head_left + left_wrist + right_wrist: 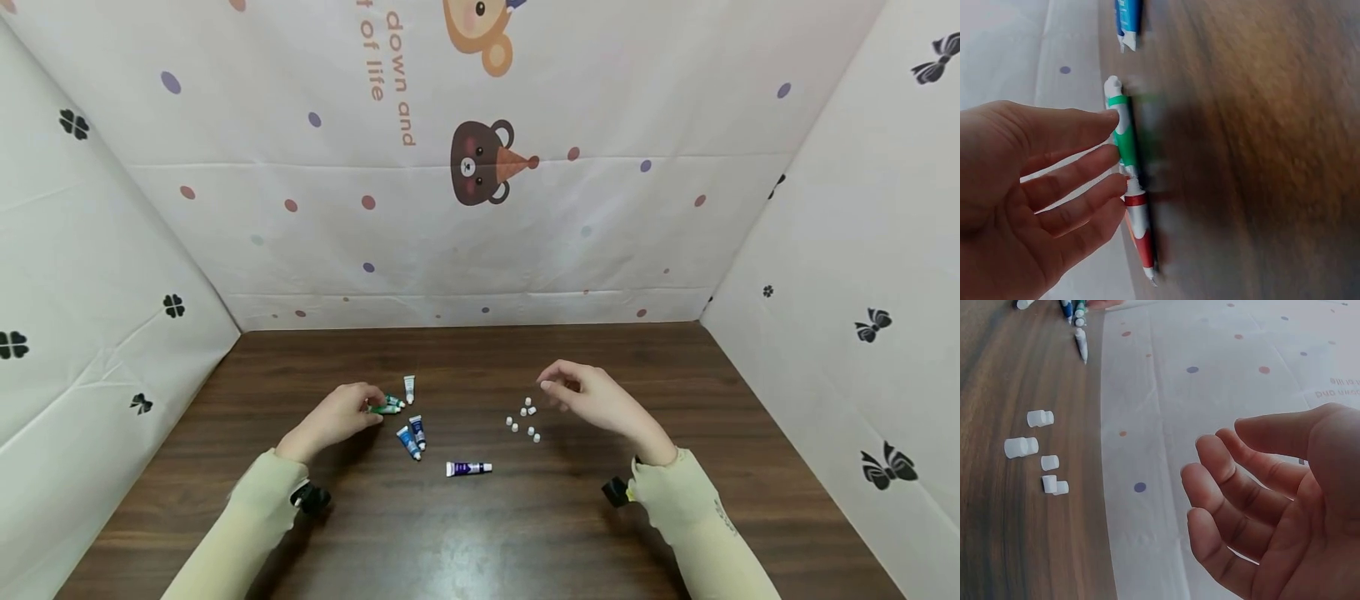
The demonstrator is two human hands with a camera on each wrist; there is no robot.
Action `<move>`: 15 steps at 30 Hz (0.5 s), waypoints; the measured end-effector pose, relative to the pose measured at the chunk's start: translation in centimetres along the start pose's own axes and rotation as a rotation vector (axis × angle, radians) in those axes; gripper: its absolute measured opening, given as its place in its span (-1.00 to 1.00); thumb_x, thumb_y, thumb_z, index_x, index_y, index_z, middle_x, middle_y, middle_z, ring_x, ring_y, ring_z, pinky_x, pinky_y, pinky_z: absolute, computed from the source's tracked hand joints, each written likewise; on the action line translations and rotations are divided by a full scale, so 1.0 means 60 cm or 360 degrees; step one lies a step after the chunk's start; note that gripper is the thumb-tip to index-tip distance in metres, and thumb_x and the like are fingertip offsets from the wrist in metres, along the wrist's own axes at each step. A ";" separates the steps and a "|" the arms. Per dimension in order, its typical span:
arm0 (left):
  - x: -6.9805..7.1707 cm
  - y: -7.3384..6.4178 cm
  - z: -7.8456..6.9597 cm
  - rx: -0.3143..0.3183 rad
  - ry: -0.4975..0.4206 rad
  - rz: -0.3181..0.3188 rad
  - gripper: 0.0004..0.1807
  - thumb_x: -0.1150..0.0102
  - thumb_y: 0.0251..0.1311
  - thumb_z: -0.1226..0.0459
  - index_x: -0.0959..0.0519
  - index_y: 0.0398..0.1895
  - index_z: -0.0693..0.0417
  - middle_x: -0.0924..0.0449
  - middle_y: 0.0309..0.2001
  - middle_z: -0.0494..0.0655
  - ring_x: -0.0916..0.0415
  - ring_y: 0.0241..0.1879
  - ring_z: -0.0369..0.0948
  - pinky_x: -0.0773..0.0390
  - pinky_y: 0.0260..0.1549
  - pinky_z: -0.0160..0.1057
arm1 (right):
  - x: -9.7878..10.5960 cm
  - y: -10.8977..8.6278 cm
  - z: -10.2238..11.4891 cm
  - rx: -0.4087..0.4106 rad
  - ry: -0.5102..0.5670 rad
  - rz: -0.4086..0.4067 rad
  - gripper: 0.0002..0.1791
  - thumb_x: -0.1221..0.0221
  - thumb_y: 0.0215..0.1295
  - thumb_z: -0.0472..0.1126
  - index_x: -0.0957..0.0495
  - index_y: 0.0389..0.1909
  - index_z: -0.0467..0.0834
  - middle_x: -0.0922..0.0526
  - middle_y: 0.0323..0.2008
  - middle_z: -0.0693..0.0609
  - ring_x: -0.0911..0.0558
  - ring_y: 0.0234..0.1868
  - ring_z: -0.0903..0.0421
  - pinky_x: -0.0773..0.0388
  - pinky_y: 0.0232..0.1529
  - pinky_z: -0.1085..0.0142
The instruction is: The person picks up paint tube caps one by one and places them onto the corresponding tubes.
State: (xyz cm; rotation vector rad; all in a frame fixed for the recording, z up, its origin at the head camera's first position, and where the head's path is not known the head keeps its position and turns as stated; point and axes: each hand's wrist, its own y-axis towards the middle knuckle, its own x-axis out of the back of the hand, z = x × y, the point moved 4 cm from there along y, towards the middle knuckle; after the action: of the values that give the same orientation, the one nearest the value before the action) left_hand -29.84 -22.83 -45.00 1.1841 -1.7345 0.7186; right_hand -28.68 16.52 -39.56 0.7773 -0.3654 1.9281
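My left hand (347,414) is at a green paint tube (1125,147) on the table. In the left wrist view its thumb and fingertips overlap the tube's edge and stand apart; a firm grip does not show. A red paint tube (1140,219) lies end to end with the green one, beside the lower fingers; the left hand hides it in the head view. My right hand (588,396) hovers with loosely bent fingers and holds nothing. Several small white caps (523,412) are scattered on the table just left of it.
A white tube (409,389) lies behind the green ones. Two blue tubes (409,442) lie closer in, and a purple tube (469,469) lies crosswise near the middle. Patterned white cloth walls (420,242) enclose the brown wooden table (465,533).
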 end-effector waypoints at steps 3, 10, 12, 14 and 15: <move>-0.003 0.003 -0.002 -0.0026 0.0037 0.0012 -0.86 -0.37 0.20 0.39 -0.69 -0.18 0.15 -0.63 -0.21 -0.06 -0.51 -0.29 -0.15 -0.56 -0.23 -0.04 | 0.003 0.001 0.000 -0.0002 0.0001 -0.0005 -0.82 -0.14 0.52 -0.06 -0.61 -0.03 -0.04 -0.68 -0.35 -0.01 -0.66 -0.34 0.09 -0.62 -0.25 0.18; -0.007 0.007 -0.003 -0.0076 0.0097 0.0033 -0.81 -0.41 0.11 0.46 -0.67 -0.21 0.13 -0.62 -0.20 -0.05 -0.51 -0.29 -0.14 -0.55 -0.23 -0.04 | -0.006 0.007 -0.012 0.0000 0.0002 0.0033 -0.85 -0.16 0.50 -0.14 -0.60 -0.05 -0.09 -0.67 -0.34 -0.14 -0.66 -0.30 -0.14 -0.58 -0.31 0.19; -0.008 0.008 -0.002 -0.0071 0.0097 0.0033 -0.81 -0.42 0.11 0.46 -0.68 -0.22 0.12 -0.62 -0.20 -0.05 -0.50 -0.31 -0.16 -0.55 -0.24 -0.05 | -0.009 0.010 -0.017 -0.0007 -0.0010 0.0046 -0.86 -0.18 0.49 -0.14 -0.60 -0.05 -0.08 -0.67 -0.34 -0.14 -0.67 -0.30 -0.16 -0.57 -0.33 0.20; -0.010 0.010 0.000 -0.0077 0.0090 0.0028 -0.82 -0.41 0.12 0.46 -0.68 -0.23 0.11 -0.63 -0.21 -0.07 -0.49 -0.32 -0.17 -0.55 -0.26 -0.06 | -0.010 0.011 -0.023 -0.0015 -0.0024 0.0055 -0.85 -0.18 0.48 -0.15 -0.60 -0.05 -0.10 -0.68 -0.35 -0.13 -0.67 -0.31 -0.17 -0.57 -0.35 0.21; -0.010 0.011 0.000 -0.0080 0.0085 0.0025 -0.83 -0.41 0.12 0.46 -0.69 -0.24 0.11 -0.63 -0.22 -0.08 -0.49 -0.33 -0.17 -0.55 -0.26 -0.06 | -0.011 0.012 -0.025 -0.0017 -0.0032 0.0059 -0.85 -0.18 0.48 -0.16 -0.60 -0.05 -0.11 -0.68 -0.35 -0.13 -0.67 -0.32 -0.17 -0.57 -0.35 0.22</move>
State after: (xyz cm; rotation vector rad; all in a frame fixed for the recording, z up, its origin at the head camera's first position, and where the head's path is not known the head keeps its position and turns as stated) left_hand -30.34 -22.34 -45.54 1.1089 -1.7096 0.7055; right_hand -29.67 16.59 -41.06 0.7886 -0.4045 1.9527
